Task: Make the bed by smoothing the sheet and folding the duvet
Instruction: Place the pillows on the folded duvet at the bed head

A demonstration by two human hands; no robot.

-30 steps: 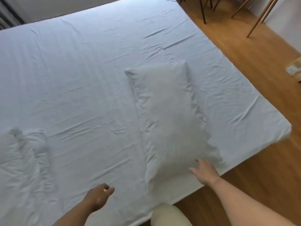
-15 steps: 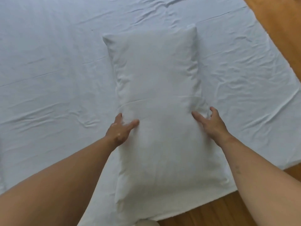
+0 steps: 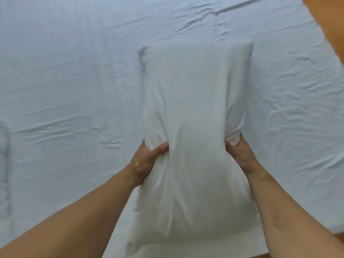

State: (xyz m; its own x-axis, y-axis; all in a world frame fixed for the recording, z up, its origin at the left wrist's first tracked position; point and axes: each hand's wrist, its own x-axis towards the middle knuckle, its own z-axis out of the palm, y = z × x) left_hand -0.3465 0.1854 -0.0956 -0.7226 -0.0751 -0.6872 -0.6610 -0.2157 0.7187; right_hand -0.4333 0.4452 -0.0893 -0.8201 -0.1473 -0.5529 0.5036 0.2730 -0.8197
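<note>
Two bare hands clasp a plump white rectangular pillow (image 3: pixel 195 101) at its waist, over a bed seen from above. The left hand (image 3: pixel 144 161) grips the pillow's left edge, its thumb (image 3: pixel 160 148) pressed across the top of the cover while the other fingers curl out of sight beneath. The right hand (image 3: pixel 240 155) grips the opposite edge in the same way, thumb dug into the fabric and the remaining fingers hidden behind the pillow. The squeeze pulls the pillow in between the two hands, with creases running lengthwise from the pinch.

The pillow lies lengthwise away from the person, its far end over the middle of the bed and its near end reaching the bed's near edge between both forearms. Whether it is raised clear of the bed cannot be told.

Beneath it a wrinkled pale white bed sheet (image 3: pixel 74 71) covers the whole mattress, with folds thickest to the right of the pillow and along the far side. A ridge of bunched white fabric (image 3: pixel 3 164) sits on the sheet at the left border, too cropped to identify. Warm brown wooden floor (image 3: pixel 327 19) shows beyond the bed's right corner.
</note>
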